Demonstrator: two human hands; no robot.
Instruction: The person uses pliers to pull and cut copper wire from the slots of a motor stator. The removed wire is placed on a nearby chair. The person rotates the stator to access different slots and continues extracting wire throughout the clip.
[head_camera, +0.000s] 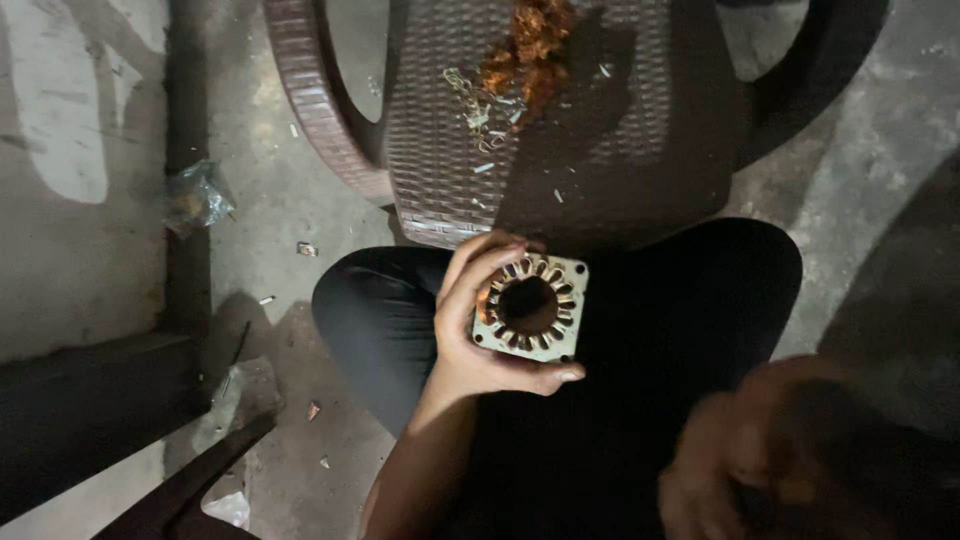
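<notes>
While gripped by left-hand fingers (478, 275), square stator (531, 306); beyond, wicker chair (520, 140), perhaps copper scraps (528, 45).

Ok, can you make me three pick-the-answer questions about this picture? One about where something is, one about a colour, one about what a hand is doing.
1. Where is the pile of copper wire?
A) on the brown woven chair
B) on the floor
C) in a hand

2. What colour is the wire pile?
A) blue
B) orange-brown
C) white

3. What is the left hand doing?
A) lying flat and open
B) gripping the square metal motor core
C) pointing

Answers: 1 A, it lies on the chair seat. 2 B, the strands look coppery. 3 B, the fingers wrap round the core's edges.
</notes>
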